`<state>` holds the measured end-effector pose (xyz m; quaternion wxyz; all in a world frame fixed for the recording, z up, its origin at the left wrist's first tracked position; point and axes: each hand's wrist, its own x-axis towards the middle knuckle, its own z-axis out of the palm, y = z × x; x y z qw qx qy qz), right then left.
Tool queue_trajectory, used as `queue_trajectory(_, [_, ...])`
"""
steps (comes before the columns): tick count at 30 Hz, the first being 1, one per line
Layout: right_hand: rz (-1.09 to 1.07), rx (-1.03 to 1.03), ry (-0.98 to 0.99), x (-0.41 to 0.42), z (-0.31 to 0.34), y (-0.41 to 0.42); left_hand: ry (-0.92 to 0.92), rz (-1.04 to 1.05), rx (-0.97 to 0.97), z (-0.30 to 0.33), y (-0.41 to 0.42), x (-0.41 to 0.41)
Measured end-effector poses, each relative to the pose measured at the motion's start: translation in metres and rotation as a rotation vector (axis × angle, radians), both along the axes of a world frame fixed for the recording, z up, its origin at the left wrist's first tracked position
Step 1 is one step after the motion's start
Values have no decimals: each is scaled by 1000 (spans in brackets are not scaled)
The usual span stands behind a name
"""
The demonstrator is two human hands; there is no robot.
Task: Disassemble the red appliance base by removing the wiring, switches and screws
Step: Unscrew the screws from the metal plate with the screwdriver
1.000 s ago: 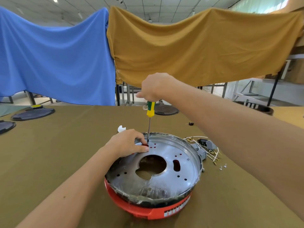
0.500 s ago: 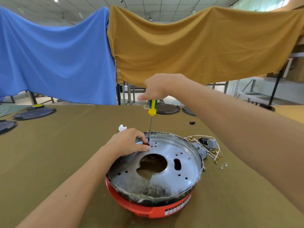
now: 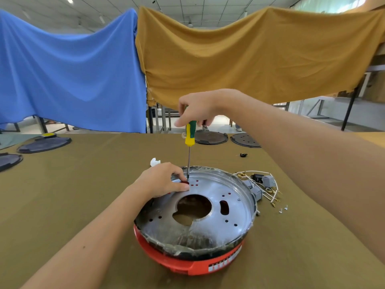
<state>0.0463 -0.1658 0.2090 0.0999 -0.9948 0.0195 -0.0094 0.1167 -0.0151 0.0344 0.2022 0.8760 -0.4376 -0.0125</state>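
My right hand (image 3: 198, 109) is gripping the screwdriver (image 3: 190, 137) upright, its tip at a screw hole just beside my left hand (image 3: 164, 180), whose fingers are pressing the base (image 3: 187, 265).

Left forearm enters from the lower left, bare, angled up toward centre. Left hand (image 3: 161, 180), palm down, fingers curled forward, fingertips resting on the surface beneath, thumb extended to the right. Right forearm enters from the right edge, bare, raised and reaching leftward. Right hand (image 3: 196, 108), held well above the left, wrist bent downward, fingers and thumb gripping a vertical handle from above.
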Motion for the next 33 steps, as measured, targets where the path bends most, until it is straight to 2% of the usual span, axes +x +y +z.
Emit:
queue_trajectory(2, [-130,-368,-49,1,-1,3,3,7,4,0,-1,0])
queue_trajectory(3, [-137,-476,-99,3,-2,4,4,5,2,0,-1,0])
queue_trajectory(4, [-101,-498,-132,5,-3,5,3,2,-1,0,-1,0])
queue_trajectory(6, [3,-396,-97,7,-2,7,2,-9,-2,0,0,0])
queue_trajectory(10, [109,-51,61,-1,12,5,-7,-16,9,1,-1,-1])
queue_trajectory(16, [63,-80,58,-7,8,11,2,-3,8,0,-1,0])
queue_trajectory(18, [-25,-306,58,-6,4,17,8,5,9,1,-1,0])
queue_trajectory(20, [-84,-569,-44,-3,1,21,13,10,12,1,-1,0])
queue_trajectory(21, [-70,-616,-87,0,-1,23,15,9,11,1,-1,0])
queue_trajectory(24, [34,-497,-52,4,3,19,15,-2,14,1,-1,0])
queue_trajectory(29, [195,55,22,-8,11,8,-2,-7,11,0,-1,1])
queue_trajectory(31, [161,89,20,-9,8,6,-3,-9,8,-1,-1,2])
queue_trajectory(33, [52,-41,30,-9,6,6,-1,-1,10,-1,-1,3])
